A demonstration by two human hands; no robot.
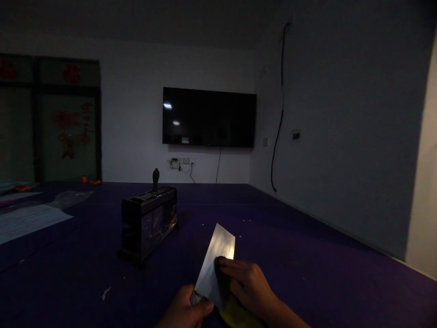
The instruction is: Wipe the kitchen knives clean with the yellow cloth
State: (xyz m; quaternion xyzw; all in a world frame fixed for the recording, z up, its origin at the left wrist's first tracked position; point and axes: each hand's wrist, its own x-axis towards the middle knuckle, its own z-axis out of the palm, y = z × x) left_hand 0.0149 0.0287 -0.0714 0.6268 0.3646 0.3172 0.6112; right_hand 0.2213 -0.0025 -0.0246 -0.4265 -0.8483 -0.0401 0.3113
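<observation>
A cleaver (215, 250) with a broad, shiny blade points up and away from me, low in the middle of the view. My left hand (186, 310) is closed around its handle, which is mostly hidden by the fingers. A dark and yellowish cloth (235, 312) is gripped in my right hand (251, 284), whose fingers press it against the right side of the blade. Ahead and to the left stands a black knife block (148, 223) with clear side panels. One dark-handled tool (155, 180) sticks up from its top slots.
The block stands on a dark purple surface (290, 273) scattered with small white scraps (105, 293). White sheets (30, 221) and clear plastic wrap (70, 199) lie at left. A television (209, 117) hangs on the far wall; a black cable (282, 105) runs down the right wall.
</observation>
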